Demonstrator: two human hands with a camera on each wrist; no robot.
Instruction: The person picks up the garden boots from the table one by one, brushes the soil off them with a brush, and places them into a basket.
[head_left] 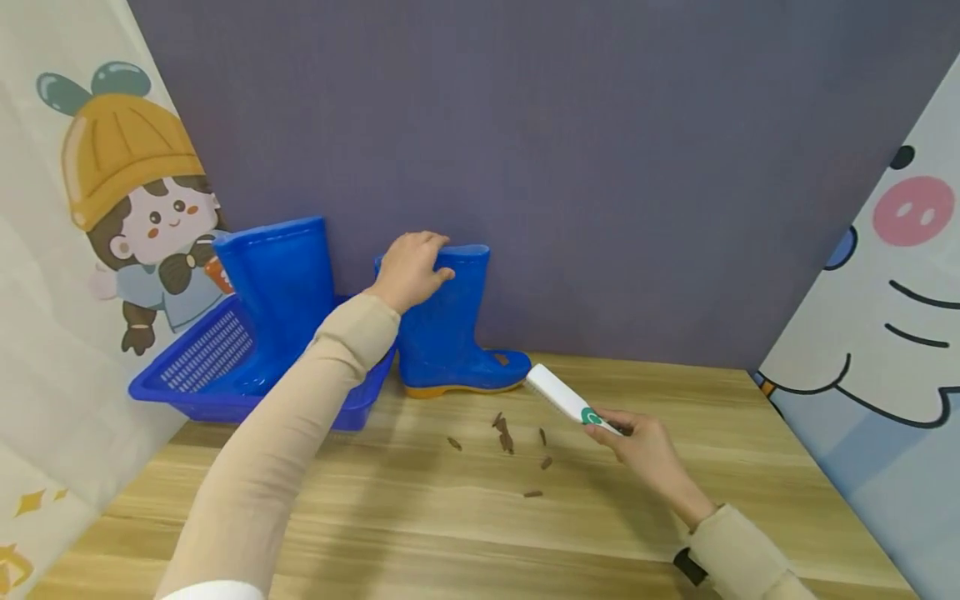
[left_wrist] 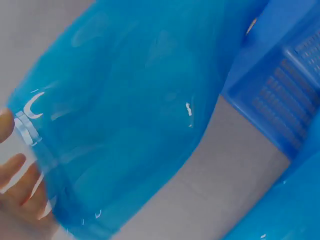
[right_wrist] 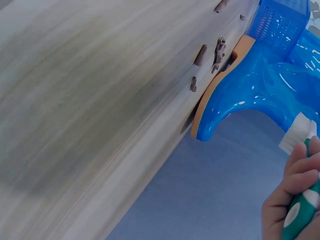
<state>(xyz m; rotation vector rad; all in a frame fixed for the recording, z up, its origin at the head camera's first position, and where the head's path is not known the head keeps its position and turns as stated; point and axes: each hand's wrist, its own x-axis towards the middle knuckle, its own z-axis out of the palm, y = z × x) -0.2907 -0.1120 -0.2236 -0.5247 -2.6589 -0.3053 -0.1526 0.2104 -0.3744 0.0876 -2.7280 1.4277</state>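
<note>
A blue rain boot (head_left: 442,325) with an orange-yellow sole stands on the wooden table, brown bits on its toe. My left hand (head_left: 411,271) is at the top rim of this boot; in the left wrist view its fingers (left_wrist: 30,185) lie spread along the rim, with the thumb apart from them. My right hand (head_left: 645,450) grips a scrub brush (head_left: 558,392) by its green and white handle, the head just off the boot's toe. White bristles show in the right wrist view. Several brown bits (head_left: 506,435) lie scattered before the boot.
To the left, a blue perforated plastic basket (head_left: 161,387) holds a second blue boot (head_left: 281,267), upright. A grey panel (head_left: 600,167) rises behind the table (head_left: 420,517). Cartoon-printed curtains (head_left: 60,275) hang at both sides.
</note>
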